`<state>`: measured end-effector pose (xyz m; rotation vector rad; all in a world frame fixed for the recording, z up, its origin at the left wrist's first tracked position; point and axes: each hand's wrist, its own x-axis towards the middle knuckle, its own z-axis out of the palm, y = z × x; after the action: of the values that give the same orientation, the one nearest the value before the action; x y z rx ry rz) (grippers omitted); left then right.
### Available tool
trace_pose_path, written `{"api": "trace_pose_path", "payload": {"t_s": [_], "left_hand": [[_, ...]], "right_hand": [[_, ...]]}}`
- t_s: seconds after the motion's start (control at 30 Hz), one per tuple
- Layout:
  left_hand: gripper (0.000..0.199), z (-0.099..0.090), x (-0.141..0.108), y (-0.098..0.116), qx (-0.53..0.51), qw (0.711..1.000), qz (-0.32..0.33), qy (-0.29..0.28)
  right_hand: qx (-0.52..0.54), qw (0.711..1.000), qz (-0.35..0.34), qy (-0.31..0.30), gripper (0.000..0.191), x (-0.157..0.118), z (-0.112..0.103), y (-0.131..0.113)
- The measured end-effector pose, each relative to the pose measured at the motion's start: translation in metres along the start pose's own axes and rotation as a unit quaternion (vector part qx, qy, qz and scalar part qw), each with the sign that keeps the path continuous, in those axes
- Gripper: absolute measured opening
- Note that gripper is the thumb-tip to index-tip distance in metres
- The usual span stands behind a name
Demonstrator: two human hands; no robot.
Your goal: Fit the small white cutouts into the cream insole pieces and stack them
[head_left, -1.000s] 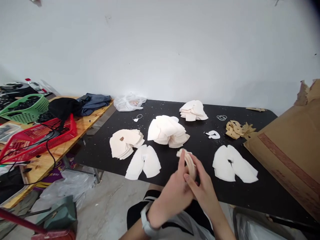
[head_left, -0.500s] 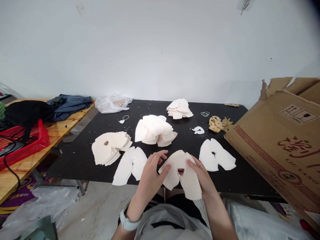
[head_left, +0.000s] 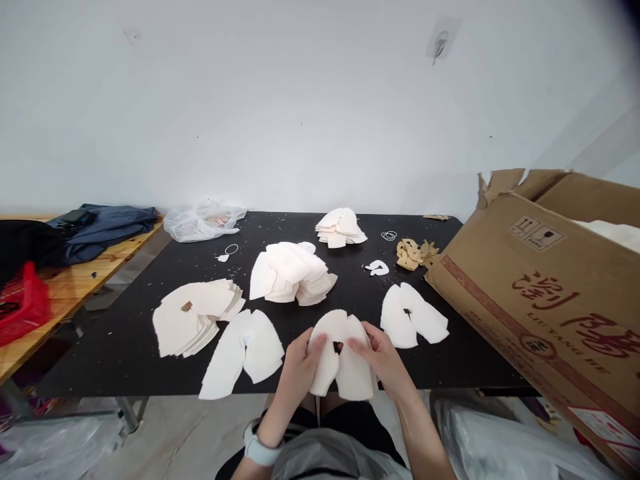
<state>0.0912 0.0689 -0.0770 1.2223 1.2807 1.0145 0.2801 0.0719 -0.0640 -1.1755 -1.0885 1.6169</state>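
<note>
Between my hands is a cream, arch-shaped fabric piece [head_left: 342, 323] with a small square hole and a slit below it. My left hand [head_left: 301, 353] pinches its left side, thumb on top. On the opposite side my right hand [head_left: 377, 350] grips the edge, also thumb on top. A single white piece [head_left: 263, 347] of similar shape lies left of my hands on the black table [head_left: 170, 267], and another white piece [head_left: 403, 313] lies to the right. Behind are a large stack of cream pieces [head_left: 290, 267], a left stack [head_left: 170, 317] and a far stack [head_left: 340, 227].
A big open cardboard box [head_left: 490, 280] leans over the table's right side. Near it lie tan cut-outs [head_left: 410, 253], a small white cut-out [head_left: 379, 268] and thin rings [head_left: 389, 235]. A plastic bag [head_left: 200, 220] sits at the back left, beside a wooden bench [head_left: 75, 287].
My left hand has closed on the piece's left side, where its fingers were spread before. The piece has become more upright and symmetrical in my hands. The view has turned slightly right.
</note>
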Motion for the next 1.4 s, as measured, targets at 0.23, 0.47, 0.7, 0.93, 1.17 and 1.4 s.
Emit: {"api": "trace_pose_path", "payload": {"t_s": [0.23,0.47,0.7,0.93,1.17,1.4], "left_hand": [[0.043,0.002,0.001,-0.002,-0.011,1.0,0.015,0.006],[0.035,-0.003,-0.006,0.001,-0.146,0.988,-0.031,-0.033],[0.055,-0.013,-0.02,0.021,-0.293,0.95,-0.084,-0.072],[0.04,-0.018,-0.021,0.014,-0.264,0.962,-0.053,-0.036],[0.037,-0.013,-0.013,0.004,-0.21,0.976,-0.042,0.047],[0.078,-0.012,-0.018,0.01,-0.266,0.961,-0.077,-0.004]], "right_hand": [[-0.026,0.995,-0.05,0.085,0.039,0.007,0.003,0.006],[-0.007,0.994,0.007,0.11,0.044,0.009,0.004,0.011],[0.034,0.986,0.063,0.152,0.068,0.017,0.005,0.011],[0.084,0.991,0.017,0.102,0.073,0.014,0.011,0.009],[0.08,0.988,0.016,0.131,0.057,0.016,0.026,0.005],[0.073,0.986,-0.017,0.146,0.025,0.02,0.014,0.016]]}}
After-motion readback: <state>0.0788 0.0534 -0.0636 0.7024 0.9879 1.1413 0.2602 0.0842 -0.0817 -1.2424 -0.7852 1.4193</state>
